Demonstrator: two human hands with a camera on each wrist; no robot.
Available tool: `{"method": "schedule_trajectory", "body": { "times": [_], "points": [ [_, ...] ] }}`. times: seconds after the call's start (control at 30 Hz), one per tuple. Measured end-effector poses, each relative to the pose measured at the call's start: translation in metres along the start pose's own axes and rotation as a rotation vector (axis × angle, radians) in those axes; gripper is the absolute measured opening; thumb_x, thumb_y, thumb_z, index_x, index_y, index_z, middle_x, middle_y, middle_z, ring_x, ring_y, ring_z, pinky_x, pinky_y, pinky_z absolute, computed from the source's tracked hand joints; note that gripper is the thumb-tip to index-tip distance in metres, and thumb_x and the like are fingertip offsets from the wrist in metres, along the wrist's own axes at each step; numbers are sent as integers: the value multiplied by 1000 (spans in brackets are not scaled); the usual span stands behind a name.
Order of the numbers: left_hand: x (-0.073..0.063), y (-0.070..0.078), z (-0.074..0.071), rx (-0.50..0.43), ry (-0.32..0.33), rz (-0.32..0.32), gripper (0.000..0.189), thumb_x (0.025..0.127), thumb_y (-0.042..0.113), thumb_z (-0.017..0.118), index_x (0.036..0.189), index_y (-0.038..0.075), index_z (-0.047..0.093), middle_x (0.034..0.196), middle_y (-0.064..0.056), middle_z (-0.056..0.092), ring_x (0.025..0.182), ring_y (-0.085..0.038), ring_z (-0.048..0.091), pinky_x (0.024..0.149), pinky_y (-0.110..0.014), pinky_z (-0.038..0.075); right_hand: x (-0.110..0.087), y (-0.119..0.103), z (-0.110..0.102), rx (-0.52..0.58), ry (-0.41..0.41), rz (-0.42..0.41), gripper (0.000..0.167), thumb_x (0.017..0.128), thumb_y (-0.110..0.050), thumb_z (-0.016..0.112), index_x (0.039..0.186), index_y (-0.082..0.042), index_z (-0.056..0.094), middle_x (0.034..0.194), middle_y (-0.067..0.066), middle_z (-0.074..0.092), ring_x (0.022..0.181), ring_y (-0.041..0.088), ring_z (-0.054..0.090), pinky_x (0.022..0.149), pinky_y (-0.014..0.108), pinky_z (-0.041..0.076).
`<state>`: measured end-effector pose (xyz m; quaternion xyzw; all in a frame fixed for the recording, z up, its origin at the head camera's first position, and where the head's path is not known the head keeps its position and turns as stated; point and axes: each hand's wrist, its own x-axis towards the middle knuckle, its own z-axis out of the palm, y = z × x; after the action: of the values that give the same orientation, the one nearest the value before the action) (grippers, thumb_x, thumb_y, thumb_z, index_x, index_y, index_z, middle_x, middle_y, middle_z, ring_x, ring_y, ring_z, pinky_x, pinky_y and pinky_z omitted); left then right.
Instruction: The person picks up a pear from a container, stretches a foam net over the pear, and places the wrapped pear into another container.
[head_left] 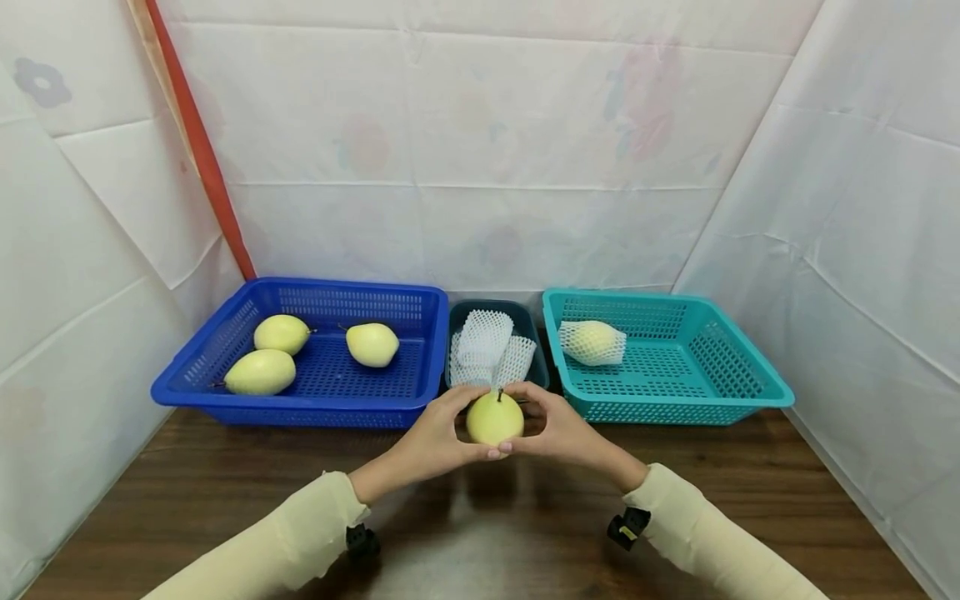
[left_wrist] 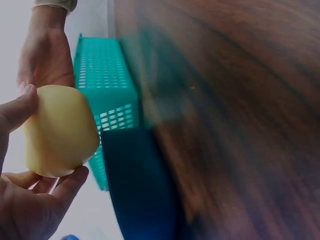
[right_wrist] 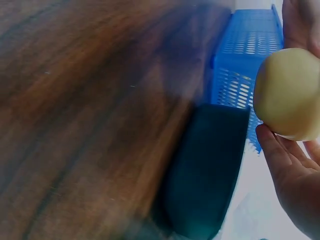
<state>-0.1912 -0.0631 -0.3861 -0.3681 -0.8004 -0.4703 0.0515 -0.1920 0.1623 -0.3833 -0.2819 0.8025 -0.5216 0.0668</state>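
One round, yellow-green pear [head_left: 495, 422], stem up, is gripped by the curled fingers of the left hand [head_left: 437, 432] and right hand [head_left: 561, 427].

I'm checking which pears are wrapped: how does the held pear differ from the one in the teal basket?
The held pear is bare, while the basketed pear is wrapped in a white foam net. The held pear is between the left grip and the right grip; the basketed pear lies in the teal basket. The held pear shows a dark stem; on the basketed pear none is visible. Both are pale yellow-green.
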Motion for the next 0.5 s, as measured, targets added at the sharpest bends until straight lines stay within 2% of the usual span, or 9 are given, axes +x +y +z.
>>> {"method": "schedule_trajectory", "body": {
  "times": [0.2, 0.5],
  "points": [
    [-5, -9, 8, 65, -24, -25, 71, 69, 26, 87, 126, -1, 55, 122, -10, 57, 106, -21, 55, 84, -39, 50, -2, 13, 8, 19, -23, 20, 64, 78, -14, 80, 131, -3, 46, 126, 12, 53, 110, 24, 59, 83, 32, 51],
    [-8, -20, 16, 84, -71, -91, 71, 66, 25, 89, 123, -1, 56, 116, -8, 59, 100, -19, 56, 82, -40, 50, -5, 24, 16, 0, -54, 62, 63, 76, -13, 81, 128, -2, 47, 122, 13, 54, 107, 24, 60, 81, 31, 52]
  ]
}}
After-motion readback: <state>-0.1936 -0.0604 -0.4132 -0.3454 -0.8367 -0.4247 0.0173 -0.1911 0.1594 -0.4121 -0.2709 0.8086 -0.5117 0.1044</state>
